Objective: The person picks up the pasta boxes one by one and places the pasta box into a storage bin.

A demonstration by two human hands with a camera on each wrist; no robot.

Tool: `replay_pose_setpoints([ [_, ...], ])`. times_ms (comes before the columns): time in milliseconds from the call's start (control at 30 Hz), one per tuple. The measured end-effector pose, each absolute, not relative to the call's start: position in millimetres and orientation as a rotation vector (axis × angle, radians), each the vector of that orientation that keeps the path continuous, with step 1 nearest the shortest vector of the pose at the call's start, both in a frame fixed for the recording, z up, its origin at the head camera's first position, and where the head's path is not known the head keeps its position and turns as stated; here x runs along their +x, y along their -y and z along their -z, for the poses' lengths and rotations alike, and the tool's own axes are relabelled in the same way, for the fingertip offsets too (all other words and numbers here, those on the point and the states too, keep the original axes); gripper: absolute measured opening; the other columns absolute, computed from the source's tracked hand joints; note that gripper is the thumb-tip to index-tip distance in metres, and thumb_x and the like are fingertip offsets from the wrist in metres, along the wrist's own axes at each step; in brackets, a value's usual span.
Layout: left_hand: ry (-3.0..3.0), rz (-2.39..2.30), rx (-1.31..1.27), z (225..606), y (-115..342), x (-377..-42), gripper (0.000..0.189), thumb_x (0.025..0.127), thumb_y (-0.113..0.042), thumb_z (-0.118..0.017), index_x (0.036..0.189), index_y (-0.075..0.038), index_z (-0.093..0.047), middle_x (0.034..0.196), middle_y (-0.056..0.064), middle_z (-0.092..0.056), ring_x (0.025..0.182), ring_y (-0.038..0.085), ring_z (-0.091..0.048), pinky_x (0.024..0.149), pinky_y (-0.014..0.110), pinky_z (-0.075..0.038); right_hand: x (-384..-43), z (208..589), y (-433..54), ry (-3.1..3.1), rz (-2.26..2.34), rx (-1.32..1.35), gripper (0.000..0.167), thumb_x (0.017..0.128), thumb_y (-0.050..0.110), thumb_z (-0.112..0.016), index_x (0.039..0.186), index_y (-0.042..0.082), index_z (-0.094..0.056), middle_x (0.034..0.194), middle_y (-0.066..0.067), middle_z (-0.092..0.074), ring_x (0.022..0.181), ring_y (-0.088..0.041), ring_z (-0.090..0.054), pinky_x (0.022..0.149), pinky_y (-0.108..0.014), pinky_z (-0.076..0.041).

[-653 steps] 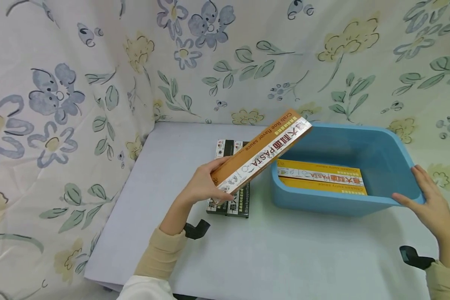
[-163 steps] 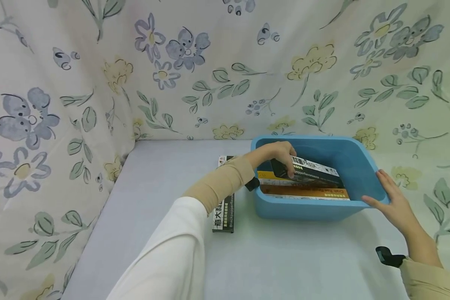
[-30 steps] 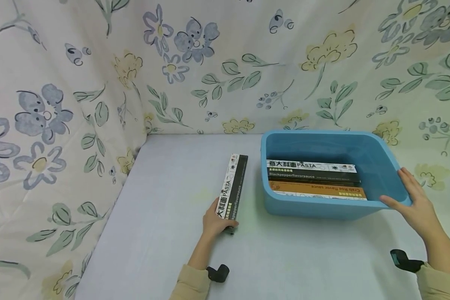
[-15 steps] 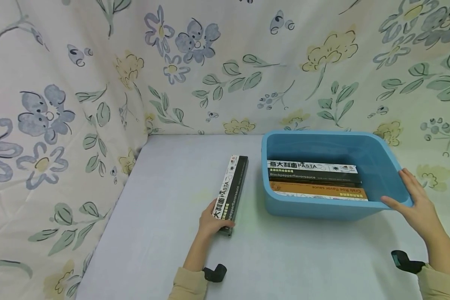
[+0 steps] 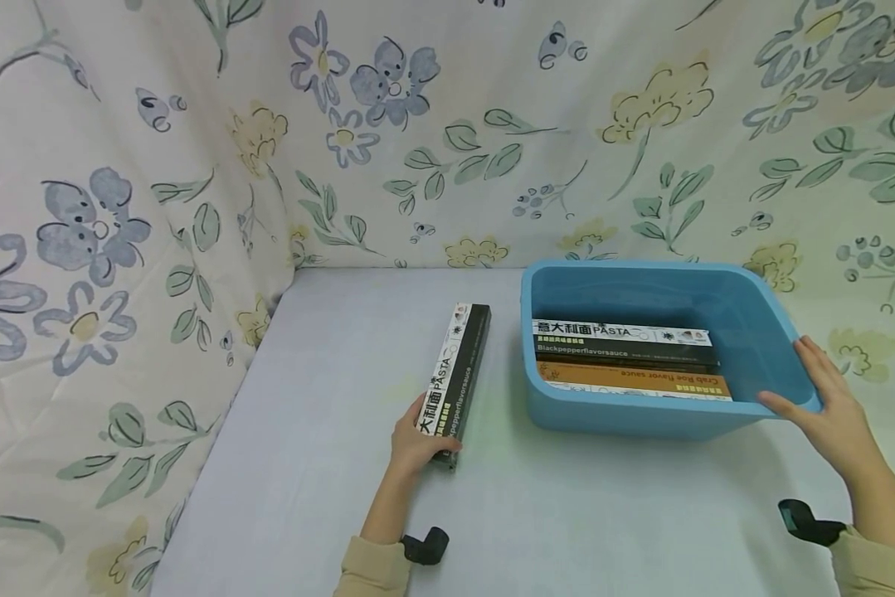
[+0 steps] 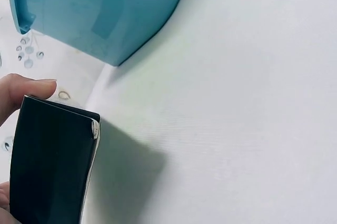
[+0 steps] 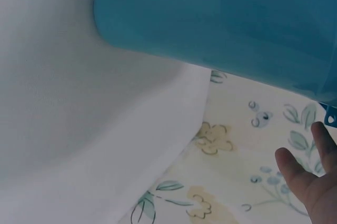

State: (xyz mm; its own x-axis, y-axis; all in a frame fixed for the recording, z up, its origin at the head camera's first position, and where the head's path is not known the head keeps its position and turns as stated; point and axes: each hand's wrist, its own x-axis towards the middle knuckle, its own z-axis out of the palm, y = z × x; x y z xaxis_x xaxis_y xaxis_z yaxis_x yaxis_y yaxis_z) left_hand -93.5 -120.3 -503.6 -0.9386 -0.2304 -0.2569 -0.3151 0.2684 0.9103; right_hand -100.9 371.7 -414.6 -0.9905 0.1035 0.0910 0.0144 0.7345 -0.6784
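A black-and-white box of black-pepper pasta (image 5: 455,377) slants over the table left of the blue plastic bin (image 5: 641,414). My left hand (image 5: 411,439) holds its near end between thumb and fingers. In the left wrist view, the dark end of that box (image 6: 52,161) is close up, with a shadow beside it on the cloth. My right hand (image 5: 828,406) holds the bin's front right corner, thumb and fingers spread along the rim. Only part of that hand (image 7: 318,187) shows in the right wrist view, below the bin's wall.
Inside the bin lie a black-pepper pasta box (image 5: 622,342) and an orange crab-roe pasta box (image 5: 634,380), side by side. The bin stands on a white-covered table (image 5: 328,373). A floral curtain (image 5: 454,124) hangs behind and to the left.
My left hand has shifted slightly left with the pasta box in its grip. The right hand and the bin have stayed in place. Earlier, the other boxes went into the bin.
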Motion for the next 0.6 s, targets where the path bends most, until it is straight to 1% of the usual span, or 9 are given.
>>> replay_pose_setpoints([
  [233,-2.438,-1.845,-0.544,492,126,-94,0.103,0.05,0.0,-0.086,0.145,-0.009,-0.046,0.127,0.013,-0.06,0.105,0.027,-0.053,0.085,0.039,-0.044,-101,415,-372,2.812,-1.086,-0.09,0.088,0.093,0.031,-0.06,0.156,0.009,-0.003,0.161,-0.018,0.008,0.138,-0.056,0.007,0.096,-0.079,-0.002],
  [333,-2.434,-1.868,-0.556,486,129,-94,0.104,0.05,0.0,-0.086,0.145,-0.012,-0.046,0.127,0.012,-0.06,0.104,0.026,-0.053,0.083,0.036,-0.043,-101,415,-372,2.814,-1.085,-0.09,0.088,0.093,0.031,-0.06,0.156,0.009,-0.003,0.161,-0.018,0.008,0.138,-0.057,0.007,0.096,-0.08,-0.002],
  [600,-2.391,-1.955,-0.562,469,136,-93,0.103,0.052,0.003,-0.085,0.146,-0.015,-0.045,0.126,0.01,-0.06,0.1,0.024,-0.055,0.079,0.032,-0.046,-101,415,-373,2.816,-1.081,-0.089,0.088,0.093,0.031,-0.06,0.156,0.01,-0.003,0.161,-0.018,0.008,0.138,-0.056,0.007,0.096,-0.08,-0.002],
])
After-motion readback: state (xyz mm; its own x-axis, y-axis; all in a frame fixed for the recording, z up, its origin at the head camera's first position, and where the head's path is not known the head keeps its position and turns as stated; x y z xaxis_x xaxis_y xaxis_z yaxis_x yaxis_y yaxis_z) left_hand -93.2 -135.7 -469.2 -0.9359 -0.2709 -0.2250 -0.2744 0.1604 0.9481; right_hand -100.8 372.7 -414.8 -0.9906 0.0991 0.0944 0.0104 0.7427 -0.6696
